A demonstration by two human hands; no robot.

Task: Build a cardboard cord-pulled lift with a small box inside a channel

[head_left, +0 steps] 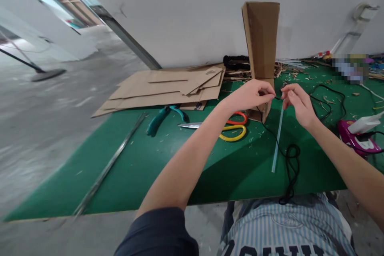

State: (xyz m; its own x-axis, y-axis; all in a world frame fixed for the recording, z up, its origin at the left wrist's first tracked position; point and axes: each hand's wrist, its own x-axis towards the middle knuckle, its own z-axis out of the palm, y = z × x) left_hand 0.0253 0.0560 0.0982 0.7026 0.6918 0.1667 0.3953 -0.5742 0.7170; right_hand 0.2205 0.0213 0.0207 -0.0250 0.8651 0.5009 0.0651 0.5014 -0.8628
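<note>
My left hand (pixel 258 91) is closed in a pinch, with a black cord (pixel 274 136) running down from its fingers to a loose bundle at the table's front edge. A short dark stretch of the cord shows between the two hands. My right hand (pixel 297 102) is pinched too, close to the left one; its fingertips seem to hold the cord, though the grip is partly hidden. Below them a translucent glue stick (pixel 278 142) lies on the green table (pixel 177 160). Just behind the left hand stands a tall folded cardboard piece (pixel 264 40), its lower part partly covered.
Scissors (pixel 234 134) with red and yellow handles lie beneath my left forearm. Further left are teal pliers (pixel 159 122), thin metal wires (pixel 111 164) and stacked cardboard sheets (pixel 162 86). A purple power strip (pixel 358 138) with a white plug sits at the right.
</note>
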